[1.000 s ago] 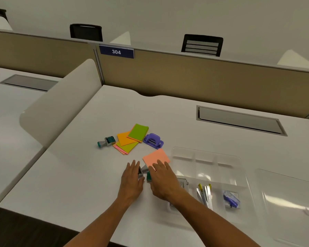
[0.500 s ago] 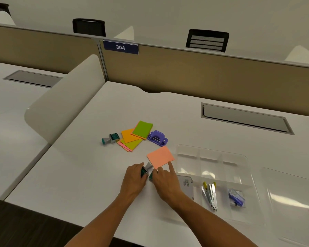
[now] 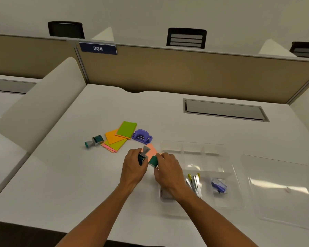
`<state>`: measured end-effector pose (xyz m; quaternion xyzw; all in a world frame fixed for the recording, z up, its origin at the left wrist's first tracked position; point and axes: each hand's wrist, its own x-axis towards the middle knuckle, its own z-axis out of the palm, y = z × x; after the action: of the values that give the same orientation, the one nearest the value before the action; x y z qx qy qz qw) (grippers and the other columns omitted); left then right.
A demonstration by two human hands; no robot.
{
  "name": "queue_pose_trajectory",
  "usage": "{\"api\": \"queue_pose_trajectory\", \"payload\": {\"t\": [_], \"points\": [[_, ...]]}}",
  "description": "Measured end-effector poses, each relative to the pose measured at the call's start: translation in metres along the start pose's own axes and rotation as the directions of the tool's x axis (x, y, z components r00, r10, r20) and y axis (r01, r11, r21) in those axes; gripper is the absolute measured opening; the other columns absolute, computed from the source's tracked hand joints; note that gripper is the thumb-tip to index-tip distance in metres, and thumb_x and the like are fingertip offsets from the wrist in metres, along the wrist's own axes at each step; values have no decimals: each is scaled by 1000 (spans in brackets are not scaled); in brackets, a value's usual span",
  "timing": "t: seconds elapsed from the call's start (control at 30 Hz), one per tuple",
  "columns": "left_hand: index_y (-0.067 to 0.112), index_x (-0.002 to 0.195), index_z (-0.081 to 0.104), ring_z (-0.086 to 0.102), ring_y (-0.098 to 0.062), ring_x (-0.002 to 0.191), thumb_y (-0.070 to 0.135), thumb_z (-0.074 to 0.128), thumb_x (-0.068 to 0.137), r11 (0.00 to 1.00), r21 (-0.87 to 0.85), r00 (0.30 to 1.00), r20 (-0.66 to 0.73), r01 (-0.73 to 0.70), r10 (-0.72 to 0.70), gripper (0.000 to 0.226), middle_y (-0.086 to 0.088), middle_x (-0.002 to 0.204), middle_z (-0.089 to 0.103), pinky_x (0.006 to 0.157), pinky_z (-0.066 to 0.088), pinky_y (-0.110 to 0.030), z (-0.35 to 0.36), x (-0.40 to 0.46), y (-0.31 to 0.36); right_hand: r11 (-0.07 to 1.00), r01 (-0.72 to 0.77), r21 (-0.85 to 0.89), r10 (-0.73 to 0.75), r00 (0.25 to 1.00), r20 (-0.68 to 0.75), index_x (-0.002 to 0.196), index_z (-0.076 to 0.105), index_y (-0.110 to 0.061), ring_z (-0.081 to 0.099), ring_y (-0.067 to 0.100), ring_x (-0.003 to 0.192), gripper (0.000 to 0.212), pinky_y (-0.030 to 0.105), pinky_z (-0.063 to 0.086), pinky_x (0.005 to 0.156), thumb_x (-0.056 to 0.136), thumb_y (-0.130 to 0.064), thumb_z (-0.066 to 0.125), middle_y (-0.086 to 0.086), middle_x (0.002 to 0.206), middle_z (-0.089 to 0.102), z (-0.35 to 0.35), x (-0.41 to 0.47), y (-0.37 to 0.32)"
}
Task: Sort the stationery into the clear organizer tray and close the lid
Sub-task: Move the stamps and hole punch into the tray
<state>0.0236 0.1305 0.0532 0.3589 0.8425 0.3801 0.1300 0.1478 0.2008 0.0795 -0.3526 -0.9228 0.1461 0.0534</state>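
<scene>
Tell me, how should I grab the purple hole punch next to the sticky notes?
Probably pinch the purple hole punch across its two short ends, coming straight down from above. It sits flat on the white desk with its wide base down, and its right end looks free. Its left end lies close to the green sticky note pad, so slip that finger in carefully.

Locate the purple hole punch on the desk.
In the head view, the purple hole punch sits on the white desk left of centre, beside the right edge of the green sticky notes, beyond both hands and left of the clear organizer tray.
</scene>
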Motion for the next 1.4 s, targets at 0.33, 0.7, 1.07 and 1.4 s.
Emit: {"api": "queue_pose_trajectory", "payload": {"t": [0.33,0.7,1.07,1.4], "points": [[16,136,52,56,-21,118,28,66,90,975,98,932,324,-200,159,49,-4,131,59,102,42,-30,37,17,50,904,-368,216,383,924,-28,128,54,-16,58,21,106,44,31,49,85,89,-33,65,5,121,60,-32,0,76],[24,133,54,44,-22,124,6,68,85,644,318,641,679,-696,358,53,2,134,57,95,43,-34,46,38,64,869,-421,260,448,893,-50,129,55,-15,60,21,106,47,34,52,86,88,-37,65,5,120,60,-35,15,91],[24,127,61,44,-22,110,21,70,87,490,332,528,778,-806,341,41,-2,129,60,82,36,-30,61,56,63,846,-435,307,468,883,-37,121,61,-16,64,20,98,43,31,55,81,86,-40,67,3,113,65,-28,23,87],[23,138,50,26,-21,143,15,66,88,826,275,819,467,-492,333,53,0,152,39,118,23,-35,63,51,48,821,-450,351,478,878,10,141,44,-19,59,24,112,65,35,51,94,85,-43,68,8,127,55,-29,18,89]]}}
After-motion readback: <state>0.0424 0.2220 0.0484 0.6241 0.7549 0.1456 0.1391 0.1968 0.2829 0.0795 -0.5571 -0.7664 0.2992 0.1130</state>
